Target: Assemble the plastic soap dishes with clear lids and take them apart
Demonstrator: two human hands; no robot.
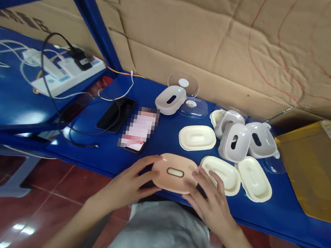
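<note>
A peach oval plastic piece (161,180) with a slot in its middle lies between my hands at the table's front edge. My left hand (135,179) grips its left end, fingers on the rim. At its right end, my right hand (212,199) holds it with fingers bent over the edge. A cream oval tray (197,138) lies just behind the piece. Two more cream trays, one (226,176) close to my right fingers and another (254,178) farther right, rest on the blue table (162,142).
Grey slotted boxes (237,141) cluster at the right, and one (170,100) stands at the back beside clear lids (193,107). Two phones (140,128) and cables lie left. A power strip (73,77) is farther left; a cardboard box (316,171) stands right.
</note>
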